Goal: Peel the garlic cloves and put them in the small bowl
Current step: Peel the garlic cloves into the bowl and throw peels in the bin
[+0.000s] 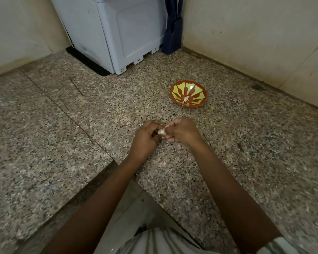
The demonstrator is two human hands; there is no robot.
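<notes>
A small pale garlic clove [162, 132] is pinched between both hands above the speckled granite counter. My left hand [147, 139] closes around it from the left, and my right hand [181, 132] grips it from the right with the fingertips on its skin. Most of the clove is hidden by fingers. Beyond the hands, to the right, a small red bowl [174, 88] with a yellow-green petal pattern sits on the counter. One pale garlic piece [186, 99] lies in its middle.
A large white appliance [116, 33] on a black mat stands in the far corner, with a dark blue object [173, 32] beside it. Cream walls close off the counter at the back and right. The counter's inner corner edge [116, 162] lies under my left forearm.
</notes>
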